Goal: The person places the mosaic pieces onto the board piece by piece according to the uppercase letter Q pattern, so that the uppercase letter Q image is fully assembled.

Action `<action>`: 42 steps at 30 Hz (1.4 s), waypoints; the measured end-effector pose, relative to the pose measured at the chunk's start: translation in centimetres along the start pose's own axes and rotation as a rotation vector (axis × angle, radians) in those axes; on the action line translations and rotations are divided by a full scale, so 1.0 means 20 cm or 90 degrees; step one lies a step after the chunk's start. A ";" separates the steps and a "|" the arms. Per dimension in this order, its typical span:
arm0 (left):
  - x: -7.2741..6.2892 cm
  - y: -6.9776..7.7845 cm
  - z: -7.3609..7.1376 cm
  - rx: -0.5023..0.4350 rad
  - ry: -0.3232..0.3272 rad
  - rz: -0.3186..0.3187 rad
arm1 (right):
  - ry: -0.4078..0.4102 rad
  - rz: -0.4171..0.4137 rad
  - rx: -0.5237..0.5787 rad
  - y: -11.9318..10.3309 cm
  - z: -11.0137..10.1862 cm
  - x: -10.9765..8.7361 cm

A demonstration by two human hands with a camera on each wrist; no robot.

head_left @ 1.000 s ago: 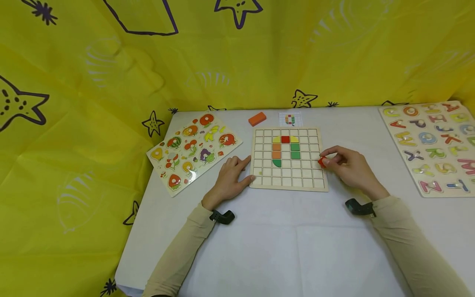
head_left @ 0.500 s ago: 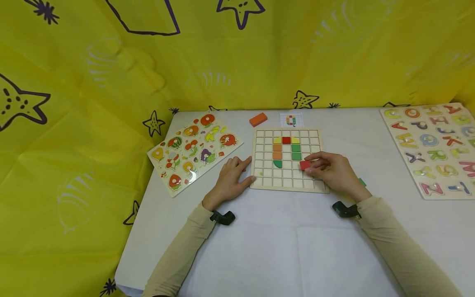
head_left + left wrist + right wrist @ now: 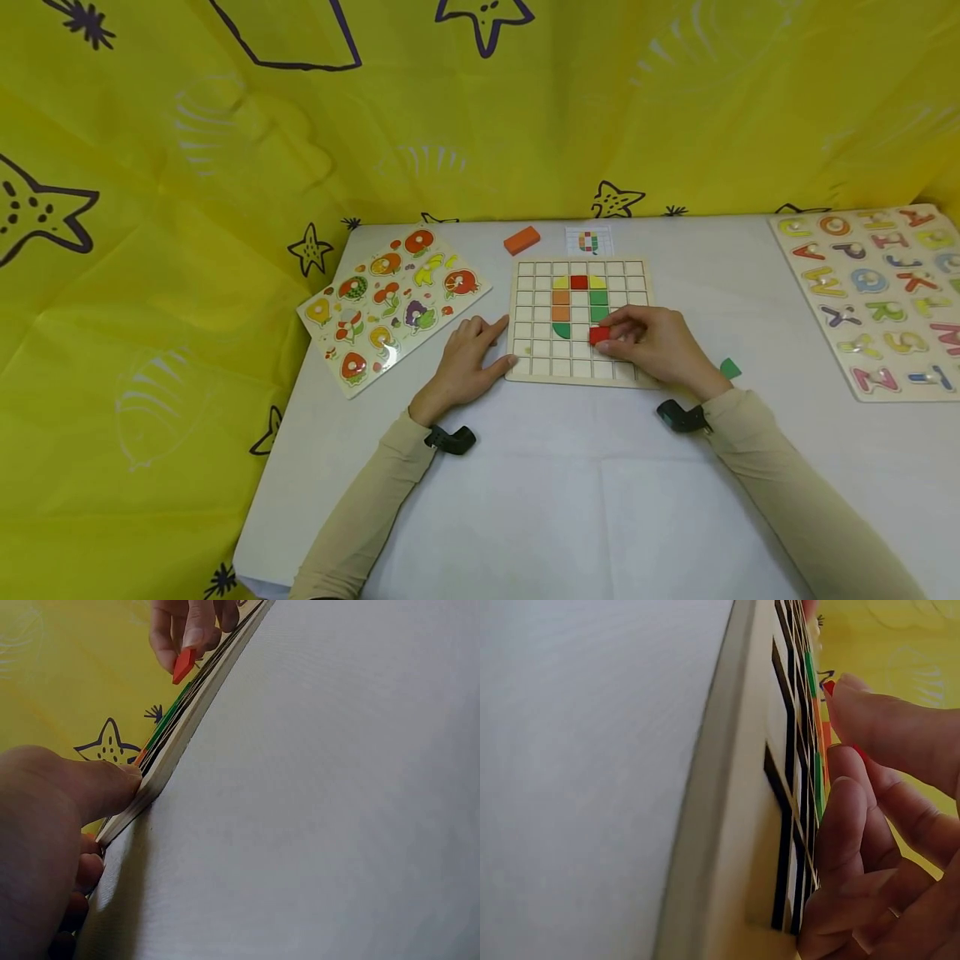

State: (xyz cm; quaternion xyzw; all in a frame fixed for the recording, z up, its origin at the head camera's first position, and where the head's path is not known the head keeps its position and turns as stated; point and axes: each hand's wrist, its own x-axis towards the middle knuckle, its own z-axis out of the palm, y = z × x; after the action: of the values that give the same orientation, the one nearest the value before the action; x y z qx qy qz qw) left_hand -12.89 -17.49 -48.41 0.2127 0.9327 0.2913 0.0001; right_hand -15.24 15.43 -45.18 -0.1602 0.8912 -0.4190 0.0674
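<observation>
A wooden grid board (image 3: 581,382) lies on the table, with red, yellow, orange and green tiles set in an arch; its lower left end is a rounded green tile (image 3: 562,331). Between thumb and fingers, my right hand (image 3: 648,342) pinches a red square tile (image 3: 598,335) just below the right-hand green tiles (image 3: 598,306). The left wrist view shows this red tile (image 3: 184,666) tilted above the board. At the board's left edge rests my left hand (image 3: 467,362), index finger extended and thumb (image 3: 112,787) touching the rim.
A small pattern card (image 3: 588,242) and an orange block (image 3: 522,241) lie behind the board. To the left is a fruit puzzle (image 3: 405,287), to the right a letter puzzle (image 3: 855,321). A green curved tile (image 3: 730,368) lies beside my right wrist.
My right hand has carried the red tile leftward from the board's right edge to over the grid below the green tiles. The green tile by the wrist has come into sight. My left hand stays put.
</observation>
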 end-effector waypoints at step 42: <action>0.00 0.01 0.00 -0.003 0.009 0.005 | -0.018 0.032 -0.067 -0.08 0.08 0.13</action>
State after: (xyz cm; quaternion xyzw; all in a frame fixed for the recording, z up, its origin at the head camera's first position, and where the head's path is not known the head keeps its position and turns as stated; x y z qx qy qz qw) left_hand -12.93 -17.44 -48.27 0.2144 0.9312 0.2948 -0.0074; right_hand -16.96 12.38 -44.96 -0.1473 0.9147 -0.3672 0.0820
